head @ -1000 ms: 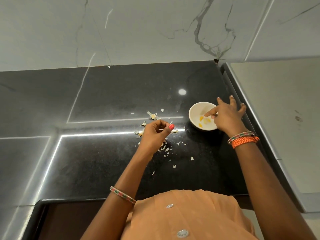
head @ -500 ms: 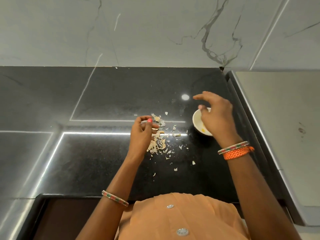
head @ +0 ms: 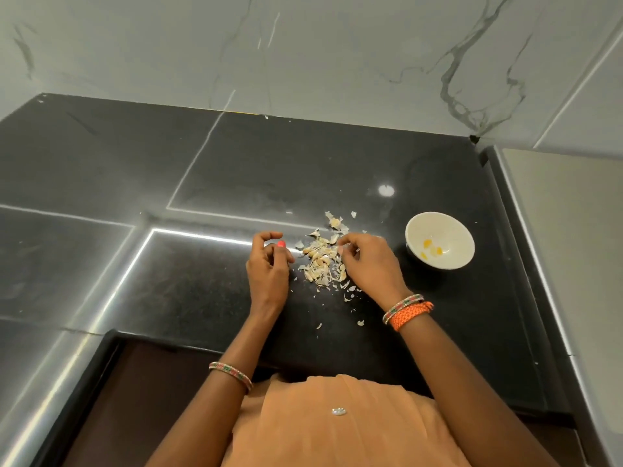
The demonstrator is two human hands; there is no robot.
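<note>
We are barely started peeling
The bowl [head: 451,227] holds three cloves [head: 429,249]; the garlic pile [head: 322,261] waits. Our left hand [head: 268,267] curls loosely, empty; our right hand [head: 369,264]'s grip we cannot tell.

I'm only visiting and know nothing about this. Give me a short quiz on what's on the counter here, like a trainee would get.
1. True or false: the white bowl holds nothing.
2. Which hand is nearer the bowl? A) left hand B) right hand
3. Fill in the gap: the pile of garlic cloves and skins lies ___ the two hands on the black counter.

Key
1. False: a few yellow pieces lie in it.
2. B
3. between
</note>
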